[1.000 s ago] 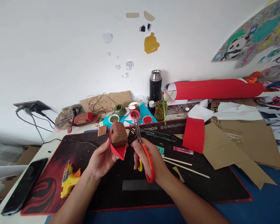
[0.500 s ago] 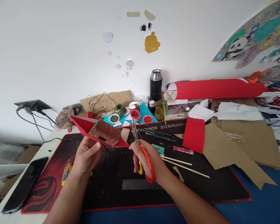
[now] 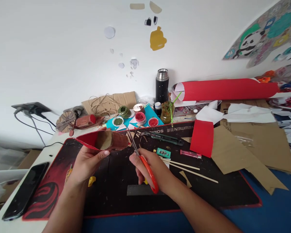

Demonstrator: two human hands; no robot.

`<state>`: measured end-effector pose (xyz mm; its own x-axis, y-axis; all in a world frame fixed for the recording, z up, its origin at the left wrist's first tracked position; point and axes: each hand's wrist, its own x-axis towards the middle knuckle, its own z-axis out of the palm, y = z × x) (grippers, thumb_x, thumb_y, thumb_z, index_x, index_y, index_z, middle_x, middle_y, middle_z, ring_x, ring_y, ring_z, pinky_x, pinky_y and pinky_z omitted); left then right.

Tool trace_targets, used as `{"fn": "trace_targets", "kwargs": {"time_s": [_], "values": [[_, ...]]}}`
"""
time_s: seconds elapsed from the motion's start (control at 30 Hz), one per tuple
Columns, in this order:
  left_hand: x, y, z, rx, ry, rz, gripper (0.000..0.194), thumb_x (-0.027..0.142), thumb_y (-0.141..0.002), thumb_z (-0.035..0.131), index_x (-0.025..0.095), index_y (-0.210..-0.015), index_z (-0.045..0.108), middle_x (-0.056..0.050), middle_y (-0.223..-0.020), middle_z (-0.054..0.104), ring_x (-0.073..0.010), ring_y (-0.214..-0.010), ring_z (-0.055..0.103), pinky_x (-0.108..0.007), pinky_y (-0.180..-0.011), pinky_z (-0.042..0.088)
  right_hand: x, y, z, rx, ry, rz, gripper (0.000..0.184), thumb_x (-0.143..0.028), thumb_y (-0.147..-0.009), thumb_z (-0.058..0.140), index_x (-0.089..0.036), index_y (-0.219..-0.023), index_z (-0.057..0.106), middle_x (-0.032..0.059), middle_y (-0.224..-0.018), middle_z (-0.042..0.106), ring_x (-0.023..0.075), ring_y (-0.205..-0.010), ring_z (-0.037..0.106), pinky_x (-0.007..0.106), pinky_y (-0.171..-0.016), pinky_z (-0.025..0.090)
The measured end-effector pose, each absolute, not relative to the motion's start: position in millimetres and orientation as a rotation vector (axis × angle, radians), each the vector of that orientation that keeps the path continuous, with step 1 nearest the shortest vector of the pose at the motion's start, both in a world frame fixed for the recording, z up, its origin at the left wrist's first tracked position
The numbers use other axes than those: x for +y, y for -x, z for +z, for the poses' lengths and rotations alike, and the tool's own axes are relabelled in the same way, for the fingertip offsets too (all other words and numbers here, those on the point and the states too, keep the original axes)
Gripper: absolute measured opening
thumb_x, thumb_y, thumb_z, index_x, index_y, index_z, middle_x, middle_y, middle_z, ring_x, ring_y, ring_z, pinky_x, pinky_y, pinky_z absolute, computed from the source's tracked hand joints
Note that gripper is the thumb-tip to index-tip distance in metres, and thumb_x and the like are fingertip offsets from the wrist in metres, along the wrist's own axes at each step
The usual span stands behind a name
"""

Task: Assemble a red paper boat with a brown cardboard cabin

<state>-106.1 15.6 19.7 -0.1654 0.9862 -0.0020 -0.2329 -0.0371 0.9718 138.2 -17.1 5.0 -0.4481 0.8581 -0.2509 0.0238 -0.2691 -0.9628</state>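
Observation:
My left hand [image 3: 91,161] grips a small craft piece made of red paper [image 3: 87,139] and a brown-painted cardboard tube [image 3: 118,140], thumb along its near edge. The tube's open end tilts toward me, and the red sheet flares out at its left. In my right hand [image 3: 151,166] is a pair of scissors [image 3: 145,165] with red and yellow handles. Its slim metal blades point up and left, close to the tube's right end; whether they touch it I cannot tell. Part of the yellow handle is hidden by my fingers.
Paint pots [image 3: 140,118] stand on blue card at the back, before a black thermos [image 3: 162,87]. On the black mat lie a green utility knife [image 3: 162,138], thin wooden sticks [image 3: 184,167] and a dark ruler [image 3: 138,190]. Cut cardboard [image 3: 229,150] spreads right; a phone [image 3: 25,191] lies left.
My left hand has turned the red and brown piece, so the tube's opening now shows. The scissors have shifted slightly left and down, and the camera view has moved a little.

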Motion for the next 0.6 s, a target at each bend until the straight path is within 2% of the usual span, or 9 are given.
{"fn": "trace_targets", "kwargs": {"time_s": [0.1, 0.23, 0.3, 0.47, 0.6], "values": [[16, 110, 17, 1.166, -1.028, 1.412, 0.072, 0.018, -0.059, 0.105, 0.031, -0.126, 0.080, -0.005, -0.114, 0.088, -0.0359, -0.121, 0.079, -0.041, -0.098, 0.067, -18, -138, 7, -1.404, 1.158, 1.794, 0.049, -0.072, -0.105, 0.059, -0.024, -0.094, 0.060, -0.0046, -0.063, 0.062, 0.0130, -0.050, 0.063, 0.022, -0.051, 0.045], [18, 118, 11, 1.175, -1.191, 1.352, 0.053, 0.028, -0.065, 0.103, 0.026, -0.114, 0.084, -0.006, -0.111, 0.088, -0.0339, -0.111, 0.082, -0.042, -0.098, 0.067, -18, -138, 8, -1.421, 1.153, 1.786, 0.052, -0.074, -0.104, 0.058, -0.024, -0.091, 0.058, -0.0045, -0.063, 0.060, 0.0140, -0.049, 0.063, 0.023, -0.049, 0.043], [18, 122, 9, 1.199, -1.219, 1.327, 0.049, 0.029, -0.065, 0.103, 0.024, -0.111, 0.085, -0.006, -0.117, 0.087, -0.0338, -0.114, 0.081, -0.043, -0.104, 0.065, -19, -138, 8, -1.445, 1.146, 1.767, 0.052, -0.073, -0.105, 0.058, -0.024, -0.087, 0.057, -0.0044, -0.062, 0.060, 0.0141, -0.048, 0.063, 0.024, -0.048, 0.043], [17, 130, 9, 1.224, -1.201, 1.265, 0.059, 0.023, -0.065, 0.103, 0.030, -0.120, 0.084, -0.007, -0.138, 0.080, -0.0377, -0.139, 0.068, -0.047, -0.119, 0.055, -19, -139, 10, -1.465, 1.160, 1.759, 0.053, -0.073, -0.105, 0.059, -0.024, -0.084, 0.055, -0.0050, -0.058, 0.058, 0.0134, -0.044, 0.059, 0.024, -0.048, 0.044], [16, 135, 10, 1.202, -1.166, 1.277, 0.070, 0.016, -0.062, 0.102, 0.030, -0.128, 0.082, -0.009, -0.140, 0.079, -0.0404, -0.144, 0.064, -0.047, -0.120, 0.054, -19, -140, 12, -1.471, 1.174, 1.764, 0.052, -0.072, -0.105, 0.060, -0.024, -0.083, 0.054, -0.0056, -0.055, 0.058, 0.0134, -0.043, 0.059, 0.025, -0.049, 0.045]]}}
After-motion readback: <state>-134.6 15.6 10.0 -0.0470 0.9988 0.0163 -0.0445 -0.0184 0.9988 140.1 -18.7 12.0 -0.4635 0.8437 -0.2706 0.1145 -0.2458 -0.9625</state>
